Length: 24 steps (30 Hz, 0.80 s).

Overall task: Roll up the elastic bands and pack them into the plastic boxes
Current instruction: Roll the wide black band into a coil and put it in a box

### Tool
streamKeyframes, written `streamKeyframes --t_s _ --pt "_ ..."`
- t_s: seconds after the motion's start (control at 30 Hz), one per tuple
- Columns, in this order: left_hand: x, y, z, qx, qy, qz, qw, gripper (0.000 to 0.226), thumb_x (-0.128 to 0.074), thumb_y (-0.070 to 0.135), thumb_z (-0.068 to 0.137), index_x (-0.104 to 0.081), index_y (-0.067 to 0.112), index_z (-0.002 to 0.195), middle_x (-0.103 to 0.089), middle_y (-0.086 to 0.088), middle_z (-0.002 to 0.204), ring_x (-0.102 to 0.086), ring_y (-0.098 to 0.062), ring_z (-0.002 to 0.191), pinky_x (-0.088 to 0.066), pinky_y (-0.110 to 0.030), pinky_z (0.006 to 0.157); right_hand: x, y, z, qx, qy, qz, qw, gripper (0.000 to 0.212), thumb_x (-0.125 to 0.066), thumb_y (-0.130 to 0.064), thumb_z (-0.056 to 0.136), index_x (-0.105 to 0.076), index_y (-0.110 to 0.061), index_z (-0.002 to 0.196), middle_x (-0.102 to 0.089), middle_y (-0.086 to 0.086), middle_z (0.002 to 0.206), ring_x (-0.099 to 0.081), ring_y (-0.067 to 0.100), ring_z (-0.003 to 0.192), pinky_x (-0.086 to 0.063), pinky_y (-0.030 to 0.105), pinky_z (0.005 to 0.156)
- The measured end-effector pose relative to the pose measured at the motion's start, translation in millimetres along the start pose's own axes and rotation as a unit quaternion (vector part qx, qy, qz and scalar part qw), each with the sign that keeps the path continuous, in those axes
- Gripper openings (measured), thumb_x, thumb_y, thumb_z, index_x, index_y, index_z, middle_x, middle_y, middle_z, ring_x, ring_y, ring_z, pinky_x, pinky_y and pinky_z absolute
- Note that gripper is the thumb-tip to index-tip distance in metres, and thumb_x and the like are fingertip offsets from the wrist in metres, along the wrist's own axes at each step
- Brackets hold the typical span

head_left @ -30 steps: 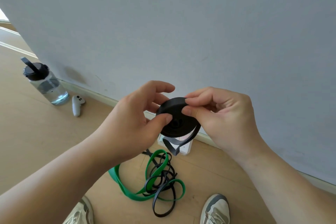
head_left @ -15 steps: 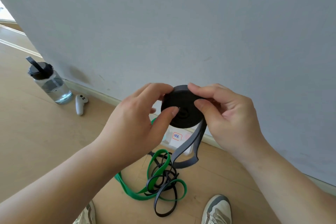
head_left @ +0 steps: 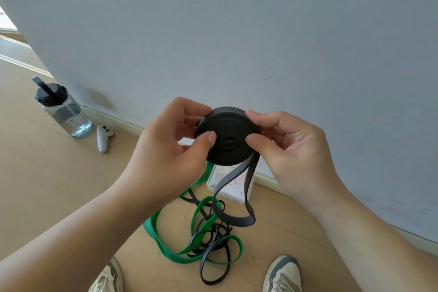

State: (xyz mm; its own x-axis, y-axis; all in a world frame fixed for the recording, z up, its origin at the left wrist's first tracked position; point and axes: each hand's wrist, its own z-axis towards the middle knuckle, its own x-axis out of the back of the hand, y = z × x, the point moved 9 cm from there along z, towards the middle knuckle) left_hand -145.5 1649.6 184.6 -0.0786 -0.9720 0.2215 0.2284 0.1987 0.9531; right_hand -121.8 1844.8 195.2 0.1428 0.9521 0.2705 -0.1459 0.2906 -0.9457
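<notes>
A black elastic band wound into a flat coil (head_left: 227,136) is held up in front of the wall. My left hand (head_left: 170,147) pinches its left rim with thumb on the face. My right hand (head_left: 291,149) pinches the right rim the same way. A loose grey-black tail (head_left: 233,199) of the band hangs in a loop below the coil. On the floor lie a tangle of green bands (head_left: 166,237) and thin black bands (head_left: 213,251). A clear plastic box (head_left: 231,186) stands by the wall, partly hidden behind the tail and my hands.
A water bottle with a black lid (head_left: 64,111) and a white controller (head_left: 103,137) sit on the wooden floor by the baseboard at left. Two shoes (head_left: 283,274) show at the bottom edge. A grey wall (head_left: 260,31) fills the background.
The coil has been raised and turned more face-on to me. The hanging tail has grown longer and now loops lower. Both hands stay pinched on the rim.
</notes>
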Motion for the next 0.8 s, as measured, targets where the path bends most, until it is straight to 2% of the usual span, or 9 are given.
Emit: streamKeyframes --t_s 0.07,0.13,0.2,0.3,0.43,0.53,0.63,0.7,0.8 --pt "-6.2 7.6 -2.2 -0.036 -0.027 0.063 0.997 0.032 -0.076 0.011 0.089 -0.064 0.028 0.113 -0.073 0.014 0.107 -0.07 -0.003 0.106 -0.061 -0.027 0.088 -3.5 -1.5 -1.4 0.014 -0.016 -0.041 0.999 0.042 -0.073 0.003 0.09 -0.078 -0.036 0.103 -0.078 -0.012 0.099 -0.073 0.008 0.094 -0.055 0.016 0.081" --pt "-13.3 16.2 -5.3 -0.092 -0.059 0.118 0.987 0.04 -0.076 0.009 0.089 -0.064 0.027 0.123 -0.071 0.016 0.113 -0.068 -0.005 0.109 -0.059 -0.025 0.089 -11.6 -5.9 -4.5 0.046 -0.044 -0.079 0.995 0.039 -0.07 0.008 0.089 -0.08 -0.026 0.105 -0.075 -0.01 0.1 -0.071 0.006 0.097 -0.052 0.013 0.082" --pt "-16.3 18.0 -6.3 -0.121 -0.078 0.133 0.981 0.042 -0.074 0.003 0.09 -0.068 0.027 0.124 -0.07 0.014 0.109 -0.069 -0.01 0.106 -0.06 -0.029 0.085 -13.5 -6.0 -6.6 0.052 -0.041 -0.083 0.994 0.035 -0.074 0.008 0.087 -0.081 -0.023 0.102 -0.076 -0.009 0.099 -0.072 0.007 0.098 -0.056 0.019 0.086" --pt "-13.4 14.5 -5.7 -0.101 -0.068 0.093 0.988 0.043 -0.068 -0.001 0.094 -0.07 0.027 0.126 -0.067 0.008 0.108 -0.066 -0.013 0.108 -0.062 -0.026 0.082 2.3 0.9 -2.8 -0.003 0.021 -0.004 1.0 0.03 -0.085 -0.003 0.079 -0.081 -0.03 0.092 -0.08 -0.008 0.089 -0.077 0.011 0.087 -0.062 0.028 0.083" --pt "0.6 15.3 -3.0 -0.061 -0.002 0.028 0.998 0.047 -0.067 -0.004 0.094 -0.069 0.038 0.116 -0.07 0.003 0.107 -0.066 -0.007 0.104 -0.052 -0.006 0.078 8.5 2.2 3.5 -0.015 0.033 0.043 0.998 0.029 -0.08 -0.006 0.085 -0.078 -0.03 0.101 -0.081 -0.008 0.095 -0.077 0.012 0.091 -0.061 0.027 0.088" --pt "-1.0 7.3 -2.6 -0.02 -0.009 -0.002 1.0 0.043 -0.068 -0.001 0.094 -0.069 0.038 0.111 -0.073 0.009 0.102 -0.069 -0.007 0.102 -0.054 -0.011 0.079 5.6 1.1 3.5 -0.002 0.03 0.022 0.999 0.03 -0.075 -0.002 0.089 -0.077 -0.03 0.102 -0.08 -0.01 0.097 -0.076 0.01 0.094 -0.06 0.025 0.089" --pt "-11.1 1.5 -5.2 -0.006 -0.051 0.047 0.998 0.017 -0.074 0.013 0.09 -0.065 0.025 0.097 -0.072 0.012 0.101 -0.069 -0.006 0.104 -0.062 -0.024 0.084 0.5 -5.2 0.4 0.04 0.009 -0.063 0.997 0.031 -0.072 0.001 0.091 -0.079 -0.029 0.099 -0.078 -0.007 0.093 -0.074 0.01 0.09 -0.059 0.022 0.083" --pt "-12.0 5.5 -5.0 -0.028 -0.056 0.11 0.992 0.021 -0.08 0.019 0.085 -0.06 0.022 0.09 -0.071 0.014 0.102 -0.069 -0.004 0.101 -0.061 -0.024 0.084 -8.6 -13.6 -4.2 0.098 -0.018 -0.129 0.987 0.03 -0.07 0.004 0.091 -0.08 -0.023 0.101 -0.074 -0.006 0.093 -0.07 0.011 0.092 -0.053 0.016 0.08" --pt "-10.9 5.1 -3.6 -0.018 -0.066 0.112 0.991 0.032 -0.082 0.016 0.084 -0.06 0.031 0.102 -0.071 0.016 0.098 -0.069 -0.002 0.094 -0.06 -0.02 0.077 -10.3 -16.7 -6.7 0.117 -0.022 -0.127 0.985 0.028 -0.072 0.003 0.09 -0.08 -0.021 0.103 -0.074 -0.006 0.095 -0.07 0.011 0.095 -0.054 0.017 0.082"
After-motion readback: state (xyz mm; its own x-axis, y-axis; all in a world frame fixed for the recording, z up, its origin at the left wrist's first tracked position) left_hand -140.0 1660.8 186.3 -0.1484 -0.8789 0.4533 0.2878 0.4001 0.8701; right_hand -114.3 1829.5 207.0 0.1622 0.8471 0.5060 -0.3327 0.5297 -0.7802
